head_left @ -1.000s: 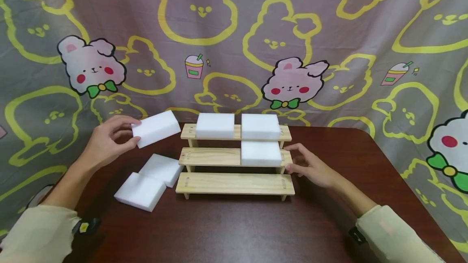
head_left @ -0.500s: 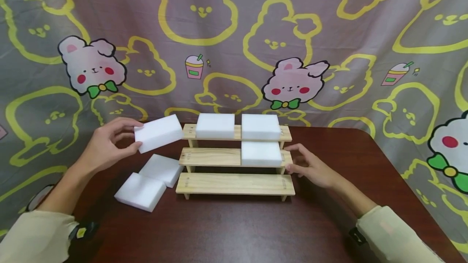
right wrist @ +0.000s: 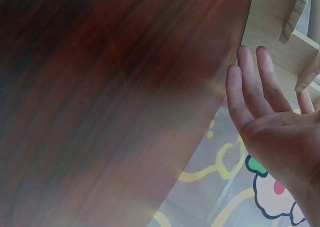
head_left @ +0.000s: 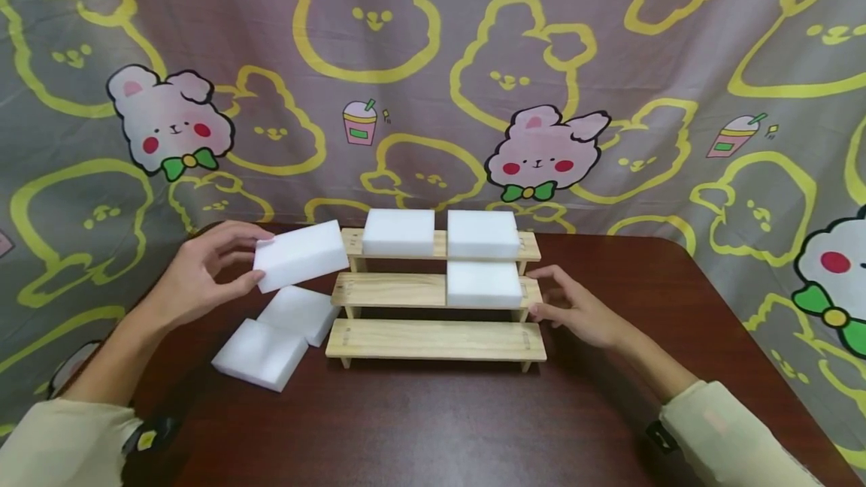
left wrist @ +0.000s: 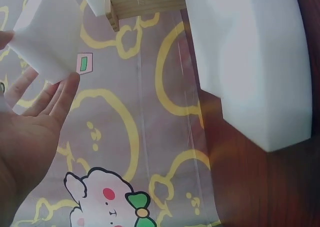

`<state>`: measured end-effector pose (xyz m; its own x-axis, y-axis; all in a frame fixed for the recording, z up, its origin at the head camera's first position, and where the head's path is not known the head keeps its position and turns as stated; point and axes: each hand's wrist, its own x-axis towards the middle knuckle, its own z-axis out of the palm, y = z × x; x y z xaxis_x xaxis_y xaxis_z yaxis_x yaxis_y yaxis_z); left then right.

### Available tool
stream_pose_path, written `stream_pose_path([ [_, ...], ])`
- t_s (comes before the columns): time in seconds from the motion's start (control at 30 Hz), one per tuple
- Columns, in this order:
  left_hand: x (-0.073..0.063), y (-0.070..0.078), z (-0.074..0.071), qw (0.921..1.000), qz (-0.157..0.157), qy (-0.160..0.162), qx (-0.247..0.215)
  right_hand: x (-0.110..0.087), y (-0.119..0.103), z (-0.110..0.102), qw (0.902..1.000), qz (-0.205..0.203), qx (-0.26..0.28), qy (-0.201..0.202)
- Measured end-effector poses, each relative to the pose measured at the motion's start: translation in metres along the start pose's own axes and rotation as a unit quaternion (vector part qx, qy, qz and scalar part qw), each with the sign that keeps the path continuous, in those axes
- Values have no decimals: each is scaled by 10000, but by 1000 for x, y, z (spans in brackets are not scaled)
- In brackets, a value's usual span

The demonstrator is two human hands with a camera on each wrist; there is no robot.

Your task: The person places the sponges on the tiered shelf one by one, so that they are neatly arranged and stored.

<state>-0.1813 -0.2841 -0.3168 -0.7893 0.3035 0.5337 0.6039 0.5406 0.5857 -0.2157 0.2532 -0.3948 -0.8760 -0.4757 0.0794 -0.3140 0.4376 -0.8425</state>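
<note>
My left hand pinches a white foam block between thumb and fingers, tilted and raised beside the left end of a three-tier wooden stand. In the left wrist view the block sits at the fingertips. Two more foam blocks lie on the table below this hand, one overlapping the other in view. The stand's top tier bears two foam blocks, and its middle tier bears one block at the right. My right hand has its fingertips at the stand's right end, fingers fairly straight.
The dark wooden table carries the stand near its back edge. Behind it hangs a patterned curtain with cartoon rabbits. The bottom tier shows bare wood, as does the middle tier's left half.
My left hand has carried the foam block a little right and down, so it now overlaps the top tier's left end in view. My right hand has stayed at the stand.
</note>
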Motion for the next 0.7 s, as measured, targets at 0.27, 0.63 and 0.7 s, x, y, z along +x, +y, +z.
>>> stream_pose_path([
  [0.27,0,5,5,9984,413,-251,-295,1,1,0,10000,12,74,18],
  [0.63,5,11,14,9902,834,-762,-827,1,2,0,10000,15,55,5],
  [0.7,6,11,17,9885,884,-844,-891,1,2,0,10000,36,40,3],
])
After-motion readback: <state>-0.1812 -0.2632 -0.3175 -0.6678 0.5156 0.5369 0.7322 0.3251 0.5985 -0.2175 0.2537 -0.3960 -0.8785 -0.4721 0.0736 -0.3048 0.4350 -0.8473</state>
